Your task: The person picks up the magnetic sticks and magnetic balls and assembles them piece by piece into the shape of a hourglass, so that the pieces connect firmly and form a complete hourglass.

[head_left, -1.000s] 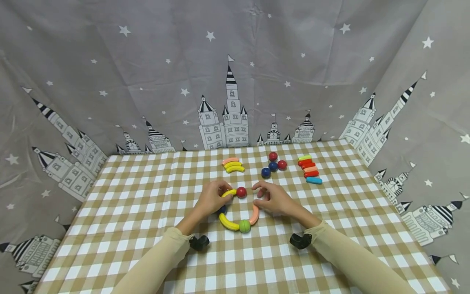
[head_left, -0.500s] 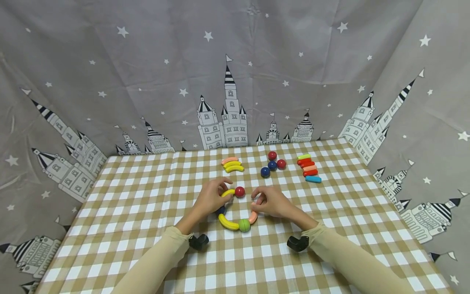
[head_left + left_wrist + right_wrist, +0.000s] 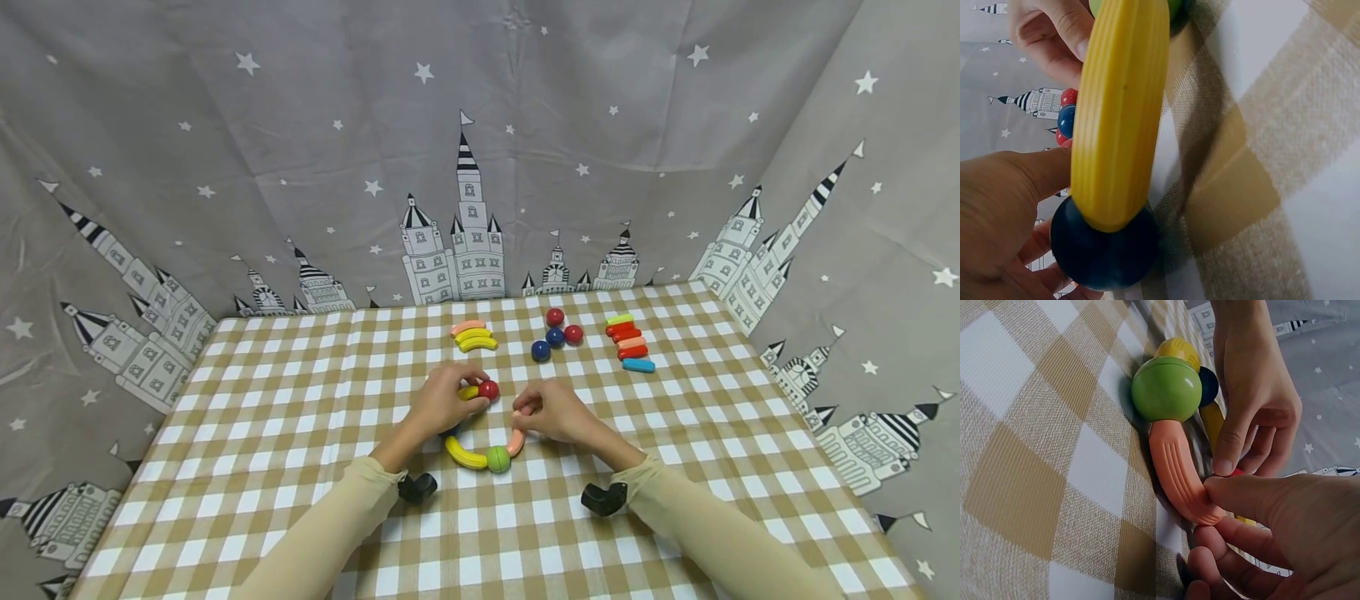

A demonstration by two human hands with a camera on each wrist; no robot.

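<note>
A ring of toy balls and curved sticks lies on the checked cloth in the head view, with a gap at its right side. My left hand point(image 3: 442, 402) pinches the red ball point(image 3: 491, 390) at the end of the upper yellow curved stick point(image 3: 468, 393). Below that hand, a dark blue ball point(image 3: 1104, 247) meets the lower yellow curved stick point(image 3: 1119, 112). A green ball point(image 3: 1166, 389) joins this stick to an orange curved stick point(image 3: 1179, 472). Between thumb and fingers, my right hand point(image 3: 558, 412) grips the orange stick's free end.
Farther back lie more curved sticks point(image 3: 476, 343), several loose red and blue balls point(image 3: 555, 337), and a row of short straight sticks point(image 3: 632, 352). The checked tablecloth point(image 3: 285, 467) reaches a grey castle-print curtain point(image 3: 337, 167). Black wrist mounts point(image 3: 603, 498) sit at both sleeves.
My left hand has slid right along the upper yellow stick to the red ball. The right hand's fingers have come together on the orange stick's end, and that end has shifted slightly left.
</note>
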